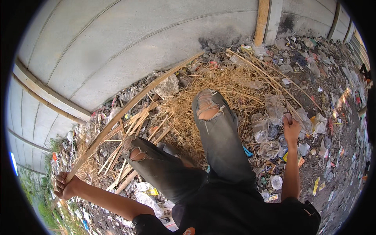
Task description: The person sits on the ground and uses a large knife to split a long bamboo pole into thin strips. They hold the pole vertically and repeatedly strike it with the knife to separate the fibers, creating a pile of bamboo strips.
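Note:
My left hand, at the far left, is wrapped round the lower part of a long bamboo strip. The strip slants up to the right, its far end close to the foot of the wall. Out to the right, my right hand is closed, with a small greyish thing showing at the fingers; its kind is unclear. Between my hands are my bent knees in torn dark trousers. Beyond them spreads a heap of straw-like shavings. Split bamboo pieces lie in a loose pile left of the knees.
A grey concrete panel wall runs along the far side, with an upright bamboo post against it. More thin strips lie beyond my right hand. Plastic litter covers the dark ground. A pale rock sits near the wall.

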Demonstrator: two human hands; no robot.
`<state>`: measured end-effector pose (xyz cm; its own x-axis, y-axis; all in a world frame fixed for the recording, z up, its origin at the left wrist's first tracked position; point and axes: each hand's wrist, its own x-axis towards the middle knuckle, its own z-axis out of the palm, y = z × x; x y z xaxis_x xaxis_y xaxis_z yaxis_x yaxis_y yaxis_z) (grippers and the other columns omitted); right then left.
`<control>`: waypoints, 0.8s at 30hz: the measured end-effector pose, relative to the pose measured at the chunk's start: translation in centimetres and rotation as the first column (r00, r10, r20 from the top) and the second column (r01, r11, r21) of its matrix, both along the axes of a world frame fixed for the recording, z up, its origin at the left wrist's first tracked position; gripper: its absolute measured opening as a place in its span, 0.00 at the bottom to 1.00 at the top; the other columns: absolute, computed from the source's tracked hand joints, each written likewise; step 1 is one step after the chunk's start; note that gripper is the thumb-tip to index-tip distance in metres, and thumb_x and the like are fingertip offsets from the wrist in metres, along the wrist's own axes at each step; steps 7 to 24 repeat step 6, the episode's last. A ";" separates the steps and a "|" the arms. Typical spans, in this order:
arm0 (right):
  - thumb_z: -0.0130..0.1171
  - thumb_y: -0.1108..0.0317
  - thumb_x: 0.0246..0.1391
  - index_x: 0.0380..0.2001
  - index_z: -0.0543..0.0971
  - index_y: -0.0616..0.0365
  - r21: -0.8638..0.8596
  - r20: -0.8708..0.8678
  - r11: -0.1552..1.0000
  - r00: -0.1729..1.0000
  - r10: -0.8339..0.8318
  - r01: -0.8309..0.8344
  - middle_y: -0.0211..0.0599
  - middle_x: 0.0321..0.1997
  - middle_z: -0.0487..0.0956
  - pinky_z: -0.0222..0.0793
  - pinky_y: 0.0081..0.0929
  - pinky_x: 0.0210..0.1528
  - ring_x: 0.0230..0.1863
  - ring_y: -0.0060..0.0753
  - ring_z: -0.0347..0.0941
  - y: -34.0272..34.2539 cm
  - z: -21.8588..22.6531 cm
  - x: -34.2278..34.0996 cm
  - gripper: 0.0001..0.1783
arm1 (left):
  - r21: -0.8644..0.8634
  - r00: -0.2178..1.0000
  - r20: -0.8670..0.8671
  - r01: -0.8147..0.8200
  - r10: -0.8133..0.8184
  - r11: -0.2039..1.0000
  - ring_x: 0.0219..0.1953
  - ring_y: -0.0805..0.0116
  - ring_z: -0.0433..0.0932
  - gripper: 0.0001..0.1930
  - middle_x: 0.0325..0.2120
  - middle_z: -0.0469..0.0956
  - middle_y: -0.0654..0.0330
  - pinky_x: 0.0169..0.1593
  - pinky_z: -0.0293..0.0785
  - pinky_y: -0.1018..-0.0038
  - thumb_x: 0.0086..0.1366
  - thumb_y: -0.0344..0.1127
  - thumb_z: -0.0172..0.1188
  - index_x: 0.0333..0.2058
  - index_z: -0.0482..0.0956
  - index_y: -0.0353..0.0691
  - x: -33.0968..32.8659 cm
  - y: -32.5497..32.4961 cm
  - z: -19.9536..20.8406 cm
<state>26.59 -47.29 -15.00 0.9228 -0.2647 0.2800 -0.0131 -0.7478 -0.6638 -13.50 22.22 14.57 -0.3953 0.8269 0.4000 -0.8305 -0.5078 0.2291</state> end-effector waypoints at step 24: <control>0.65 0.51 0.53 0.35 0.85 0.64 -0.161 -0.309 0.987 0.948 -0.077 0.028 0.59 0.31 0.82 0.76 0.50 0.42 0.36 0.63 0.81 -0.2 -6.0 -3.6 0.23 | -0.280 0.996 0.092 0.006 0.021 0.960 0.10 0.68 0.55 0.20 0.09 0.54 0.68 0.16 0.49 0.71 0.66 0.49 0.47 0.18 0.58 0.48 -4.3 2.9 -6.3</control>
